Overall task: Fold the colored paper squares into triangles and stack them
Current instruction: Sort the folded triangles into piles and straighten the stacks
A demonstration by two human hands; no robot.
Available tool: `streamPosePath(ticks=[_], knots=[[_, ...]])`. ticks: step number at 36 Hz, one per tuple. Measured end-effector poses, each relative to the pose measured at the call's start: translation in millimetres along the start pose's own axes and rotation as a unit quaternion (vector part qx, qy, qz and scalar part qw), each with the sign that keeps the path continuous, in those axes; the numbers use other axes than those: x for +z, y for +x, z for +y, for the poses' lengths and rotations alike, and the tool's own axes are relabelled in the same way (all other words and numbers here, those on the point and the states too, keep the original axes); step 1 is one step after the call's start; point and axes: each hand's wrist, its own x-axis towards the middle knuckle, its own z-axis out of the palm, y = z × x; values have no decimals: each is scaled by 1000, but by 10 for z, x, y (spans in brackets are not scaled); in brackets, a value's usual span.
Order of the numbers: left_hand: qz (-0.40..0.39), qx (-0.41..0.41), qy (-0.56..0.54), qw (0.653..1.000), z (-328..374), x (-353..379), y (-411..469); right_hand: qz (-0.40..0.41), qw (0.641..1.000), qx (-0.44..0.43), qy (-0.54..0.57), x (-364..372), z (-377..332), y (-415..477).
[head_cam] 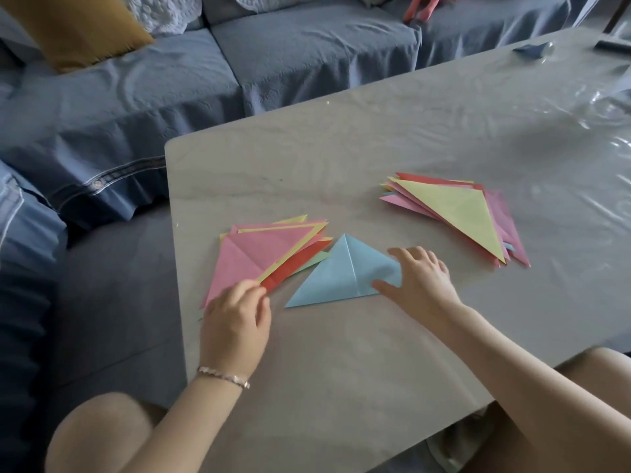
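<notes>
Grey rectangular table [341, 148], glossy clear plastic film [607, 107] at its right, before a blue quilted fabric sofa [290, 46] bearing a mustard-yellow cushion [78, 29] and a white textured cushion [164, 10].

Bare arms and a slim bracelet [223, 376]: a person seen from their own head-worn camera.

The bracelet is a thin chain of small twisted links in pale, silvery-pink metal, and it circles the left wrist with a few links catching the light. Just beyond the bracelet the left hand [235, 322] is bare. On the bracelet's near side the left forearm [177, 418] is uncovered as far as the view reaches. Well to the right of the bracelet, the right hand [423, 278] and right forearm [495, 339] are equally bare. Below and left of the bracelet a bare left knee [99, 435] rounds into view, and far to the bracelet's right is a bare right knee [597, 387]. Clothing higher on the legs is out of sight.
</notes>
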Motion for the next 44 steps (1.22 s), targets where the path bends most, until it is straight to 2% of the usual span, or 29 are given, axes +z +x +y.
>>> streamPosePath(ticks=[2,5,10,18,26,30,34,37,41,44], knots=[[-12,-48,13,999,-93,3,132,-32,999,22,6,17,-78,78],[-79,-111,21,990,-191,42,294,-47,998,45,13,24,-141,159],[-132,-125,39,983,-253,170,395,-103,990,99,5,-39,-166,190],[-108,-135,16,985,-214,192,364,-103,978,171,66,15,-125,134],[-111,-184,-98,972,-325,76,430,-61,968,165,181,90,-51,22],[-90,-126,-11,988,-260,66,416,14,961,129,244,83,98,-72],[1,16,17,1000,-50,74,361,182,918,65,345,-61,279,-104],[33,99,-18,994,116,144,338,290,891,24,348,-227,485,35],[40,162,1,986,359,270,325,341,849,91,393,-368,740,330],[24,187,0,982,514,347,302,316,853,168,380,-430,847,490]])
